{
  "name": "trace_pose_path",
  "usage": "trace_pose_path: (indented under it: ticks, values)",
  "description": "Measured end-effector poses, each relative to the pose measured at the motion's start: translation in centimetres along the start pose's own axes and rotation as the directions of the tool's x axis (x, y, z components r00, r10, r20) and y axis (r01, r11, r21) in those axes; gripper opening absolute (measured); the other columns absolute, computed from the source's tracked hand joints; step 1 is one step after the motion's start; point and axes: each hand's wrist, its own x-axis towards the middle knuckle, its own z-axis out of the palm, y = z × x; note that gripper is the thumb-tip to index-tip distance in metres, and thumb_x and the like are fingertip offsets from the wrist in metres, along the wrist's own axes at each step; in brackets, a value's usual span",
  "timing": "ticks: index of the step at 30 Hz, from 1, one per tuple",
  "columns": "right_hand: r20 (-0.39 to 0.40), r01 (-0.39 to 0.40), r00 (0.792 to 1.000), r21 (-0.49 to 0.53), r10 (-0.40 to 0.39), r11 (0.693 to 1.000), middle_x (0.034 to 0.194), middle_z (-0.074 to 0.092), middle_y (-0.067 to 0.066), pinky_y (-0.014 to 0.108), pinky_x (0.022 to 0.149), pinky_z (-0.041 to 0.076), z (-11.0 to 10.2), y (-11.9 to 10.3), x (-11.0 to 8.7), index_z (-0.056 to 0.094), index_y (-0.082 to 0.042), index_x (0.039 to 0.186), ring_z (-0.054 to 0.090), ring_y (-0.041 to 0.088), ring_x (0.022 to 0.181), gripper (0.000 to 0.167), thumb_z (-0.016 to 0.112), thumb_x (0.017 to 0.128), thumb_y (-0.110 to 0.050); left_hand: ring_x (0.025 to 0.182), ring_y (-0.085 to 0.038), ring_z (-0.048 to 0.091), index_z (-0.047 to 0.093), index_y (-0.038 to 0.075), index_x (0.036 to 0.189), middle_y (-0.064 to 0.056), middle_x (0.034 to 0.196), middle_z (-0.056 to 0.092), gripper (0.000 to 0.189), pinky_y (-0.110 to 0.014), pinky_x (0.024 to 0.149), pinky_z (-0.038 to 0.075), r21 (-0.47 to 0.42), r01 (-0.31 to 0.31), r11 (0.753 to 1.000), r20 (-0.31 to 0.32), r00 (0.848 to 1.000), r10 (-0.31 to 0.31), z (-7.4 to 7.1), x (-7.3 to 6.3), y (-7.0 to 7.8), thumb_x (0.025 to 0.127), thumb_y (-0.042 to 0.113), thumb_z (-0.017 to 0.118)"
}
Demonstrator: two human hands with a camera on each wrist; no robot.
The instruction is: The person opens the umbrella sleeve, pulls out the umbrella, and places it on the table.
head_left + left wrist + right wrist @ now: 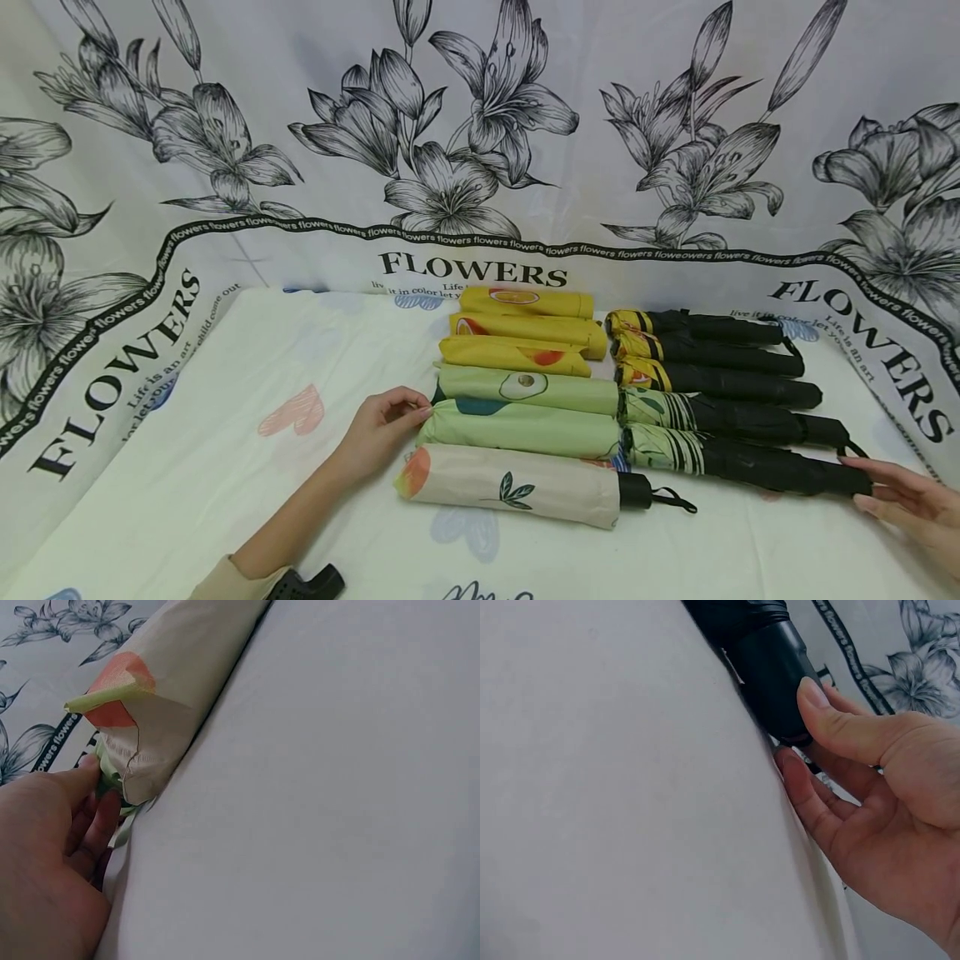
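My left hand point(384, 429) pinches the left end of the nearer light green umbrella cover point(540, 429) between thumb and fingers. With my right hand point(911, 504) I hold the handle end of a folded black umbrella point(780, 467) with a green striped part, lying in line with that cover. The right wrist view shows my thumb on the black handle point(772, 686) and fingertips at its end. In front lies a beige umbrella point(465, 483) in its cover, its black handle and strap sticking out; it hides much of the green cover point(109, 769) in the left wrist view.
Behind lie another green cover point(562, 389) with an avocado print and several yellow covers point(525, 327). To their right are more folded black umbrellas point(735, 358), some with yellow parts. A white cloth point(225, 467) lies underneath; a flower-printed curtain point(585, 208) rises behind.
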Motion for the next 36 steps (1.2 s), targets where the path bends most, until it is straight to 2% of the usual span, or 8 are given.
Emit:
trace_pose_path:
  ticks: [10,14,16,21,27,28,31,36]
  values:
    - [0.017,-0.052,0.998,0.006,0.052,0.999,0.115,0.037,-0.052,0.005,0.076,0.048,-0.1,0.5,0.1,0.064,-0.029,0.131,0.049,-0.027,0.093,0.048,0.072,0.097,0.004,0.077,-0.004,0.064,0.072,-0.008,0.103,0.003,0.086,0.071,0.009,-0.017,0.074,0.053,-0.015,0.002,1.0,-0.023,1.0,-0.002,-0.1,-0.3,0.2,0.098,0.0,0.071]
    - [0.013,-0.049,0.999,-0.018,0.049,0.999,0.115,0.036,-0.05,0.005,0.076,0.048,0.0,0.2,0.2,0.063,-0.012,0.134,0.046,-0.029,0.094,0.037,0.069,0.1,0.001,0.076,-0.004,0.063,0.072,-0.01,0.104,0.002,0.086,0.071,0.011,-0.017,0.073,0.053,-0.036,0.004,0.999,-0.023,1.0,-0.005,-0.1,-0.3,0.5,0.097,-0.001,0.071]
    - [-0.003,-0.039,0.999,-0.023,0.038,0.999,0.117,0.037,-0.048,0.002,0.078,0.045,0.1,0.0,0.3,0.061,-0.01,0.136,0.044,-0.031,0.096,0.037,0.068,0.101,0.0,0.077,-0.004,0.063,0.072,-0.011,0.104,0.002,0.086,0.071,0.011,-0.017,0.073,0.053,-0.044,0.002,0.999,-0.018,1.0,-0.003,-0.1,-0.3,0.5,0.097,-0.001,0.071]
    - [-0.049,-0.01,0.999,-0.003,0.01,1.0,0.118,0.041,-0.046,-0.001,0.081,0.041,0.5,-0.5,0.2,0.06,-0.02,0.134,0.04,-0.033,0.101,0.039,0.065,0.102,0.003,0.076,-0.004,0.063,0.071,-0.011,0.104,0.003,0.086,0.071,0.012,-0.017,0.073,0.053,-0.048,0.001,0.999,-0.008,1.0,-0.001,-0.1,-0.2,0.6,0.098,-0.002,0.071]
    - [-0.057,0.01,0.998,0.002,-0.01,1.0,0.117,0.041,-0.047,0.001,0.08,0.044,0.5,-0.9,0.3,0.06,-0.003,0.135,0.047,-0.029,0.099,0.04,0.064,0.098,0.012,0.076,-0.004,0.063,0.071,-0.012,0.105,0.005,0.085,0.071,0.012,-0.016,0.073,0.053,-0.05,0.004,0.999,-0.004,1.0,-0.005,-0.1,-0.1,0.4,0.098,-0.002,0.071]
    - [-0.058,-0.001,0.998,-0.004,0.001,1.0,0.117,0.04,-0.048,0.001,0.079,0.043,0.5,-1.0,0.3,0.06,-0.004,0.135,0.047,-0.029,0.097,0.04,0.065,0.099,0.01,0.076,-0.004,0.063,0.071,-0.012,0.105,0.005,0.084,0.071,0.012,-0.017,0.073,0.053,-0.05,0.006,0.999,-0.005,1.0,-0.006,-0.2,-0.1,0.3,0.098,-0.002,0.071]
    - [-0.07,-0.034,0.997,0.009,0.034,0.999,0.115,0.041,-0.049,0.003,0.075,0.044,0.2,-1.2,0.2,0.061,-0.027,0.132,0.049,-0.027,0.093,0.046,0.068,0.1,0.004,0.076,-0.005,0.064,0.071,-0.011,0.107,0.005,0.084,0.071,0.013,-0.018,0.074,0.054,-0.052,0.025,0.998,-0.014,1.0,-0.026,-0.3,-0.1,0.4,0.098,-0.002,0.071]
    - [-0.114,-0.015,0.993,0.112,0.027,0.994,0.114,0.047,-0.05,0.006,0.069,0.048,-0.7,-2.8,0.2,0.061,-0.044,0.128,0.055,-0.021,0.087,0.062,0.069,0.097,0.009,0.079,-0.006,0.067,0.071,-0.01,0.113,0.005,0.09,0.073,0.018,-0.019,0.078,0.056,-0.07,0.052,0.996,-0.029,0.998,-0.055,-0.6,-0.3,0.7,0.099,0.002,0.07]
